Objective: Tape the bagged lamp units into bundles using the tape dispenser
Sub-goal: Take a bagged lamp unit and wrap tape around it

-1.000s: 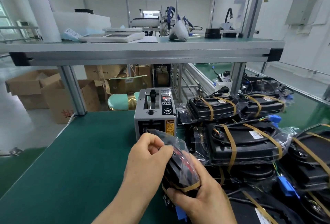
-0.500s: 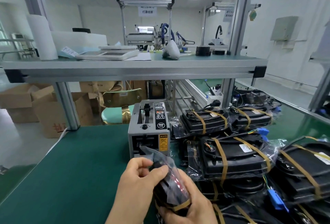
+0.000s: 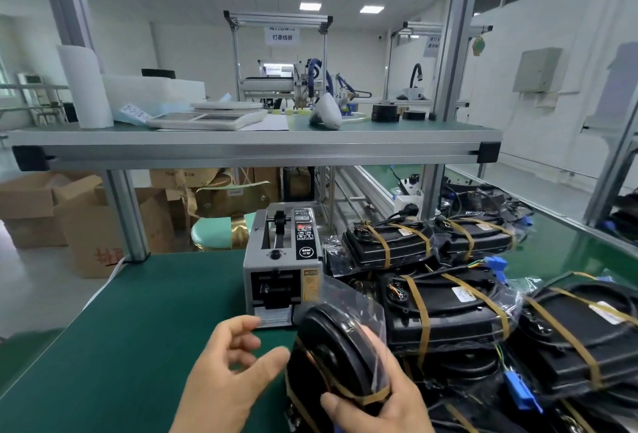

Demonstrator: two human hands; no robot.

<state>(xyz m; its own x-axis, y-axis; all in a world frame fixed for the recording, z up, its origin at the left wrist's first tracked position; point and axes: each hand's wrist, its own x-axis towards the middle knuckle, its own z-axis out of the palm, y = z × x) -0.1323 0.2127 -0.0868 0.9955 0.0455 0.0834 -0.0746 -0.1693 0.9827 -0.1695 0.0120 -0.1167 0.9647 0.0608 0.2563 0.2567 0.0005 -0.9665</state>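
At the near edge of the dark green bench mat (image 3: 138,329), a black oval lamp unit in a clear plastic bag (image 3: 331,356) is held on end by the right hand (image 3: 379,401), whose fingers and thumb are curled round its lower part, where a brown tape band (image 3: 359,394) is wrapped. The left hand (image 3: 228,374) is held just beside the unit, fingers loosely spread, nothing gripped; whether its thumb touches the bag cannot be told. Just behind, a grey box-shaped tape dispenser (image 3: 279,260) is stood on the mat. To the right, black bagged units bound with brown tape (image 3: 445,308) are piled. Above, an aluminium-framed shelf (image 3: 241,146) is loaded with a white roll (image 3: 86,87) and a white scale (image 3: 207,118)
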